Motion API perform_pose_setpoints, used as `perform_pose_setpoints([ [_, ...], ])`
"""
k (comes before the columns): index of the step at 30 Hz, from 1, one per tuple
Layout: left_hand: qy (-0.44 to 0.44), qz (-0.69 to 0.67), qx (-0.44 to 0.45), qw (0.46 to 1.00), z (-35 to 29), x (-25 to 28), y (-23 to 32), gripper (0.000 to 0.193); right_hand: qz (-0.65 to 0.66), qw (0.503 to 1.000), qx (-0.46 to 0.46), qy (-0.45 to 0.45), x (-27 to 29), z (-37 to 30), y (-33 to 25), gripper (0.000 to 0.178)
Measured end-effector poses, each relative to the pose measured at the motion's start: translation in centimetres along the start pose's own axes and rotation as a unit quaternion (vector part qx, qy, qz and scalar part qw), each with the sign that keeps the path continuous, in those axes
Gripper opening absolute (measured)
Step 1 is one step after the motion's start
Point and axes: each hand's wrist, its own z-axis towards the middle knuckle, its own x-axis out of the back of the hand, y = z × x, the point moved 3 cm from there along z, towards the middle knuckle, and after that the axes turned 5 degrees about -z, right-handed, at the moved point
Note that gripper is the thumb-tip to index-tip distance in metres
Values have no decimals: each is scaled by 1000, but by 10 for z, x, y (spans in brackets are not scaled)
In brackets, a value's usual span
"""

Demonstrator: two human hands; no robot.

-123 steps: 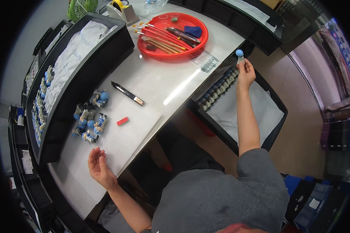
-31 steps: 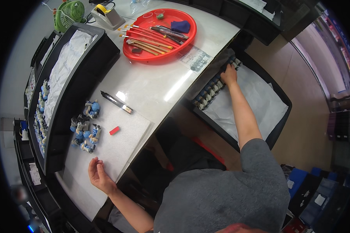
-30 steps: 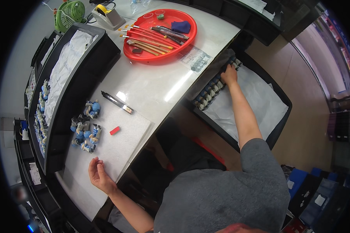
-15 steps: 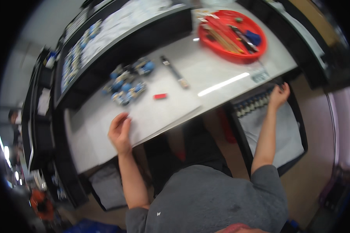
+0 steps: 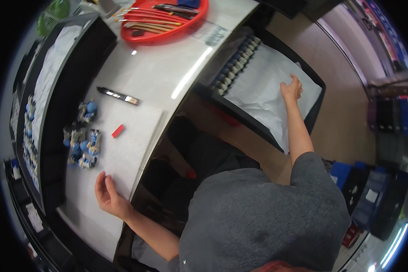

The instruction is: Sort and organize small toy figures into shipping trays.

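My left hand (image 5: 111,198) hovers at the near end of the white table (image 5: 136,59), thumb and fingers apart, with nothing visible between them. Just beyond it stands a cluster of small blue-and-white figurines (image 5: 82,145). A small red block (image 5: 118,131) and a dark pen-like tool (image 5: 118,96) lie to their right. Off to the right, my right hand (image 5: 292,89) is over the white sheet (image 5: 263,81) in a black tray (image 5: 315,102). Its fingers are bent and apart, and I see nothing in them. Along the tray's left side runs a row of figurines (image 5: 235,67).
A red round basin (image 5: 167,36) of brushes and tools sits at the table's far end. Black trays (image 5: 72,77) with white sheets and more figurines border the table's left. Stacked dark and blue bins (image 5: 367,195) stand on the right.
My view has turned to the right. The right hand has moved from the tray's far end, by the figurine row, to over the white sheet. My left hand remains near the figurine cluster.
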Motion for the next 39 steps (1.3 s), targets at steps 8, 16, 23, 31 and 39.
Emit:
perform_pose_setpoints([
  [8,-24,28,-15,999,-8,-12,7,20,-12,973,-230,-26,21,-31,149,81],
  [16,-76,114,-404,904,-58,-49,54,18,299,845,-356,-265,16,-25,157,32],
  [23,-484,14,-291,825,-102,-164,27,32,544,687,-188,-444,64,6,31,15],
  [31,-570,8,-198,798,-128,-215,-5,25,-50,963,-240,-109,37,-16,141,92],
  [39,-619,-5,-167,767,-134,-256,-22,25,97,905,-299,-287,25,-29,163,90],
])
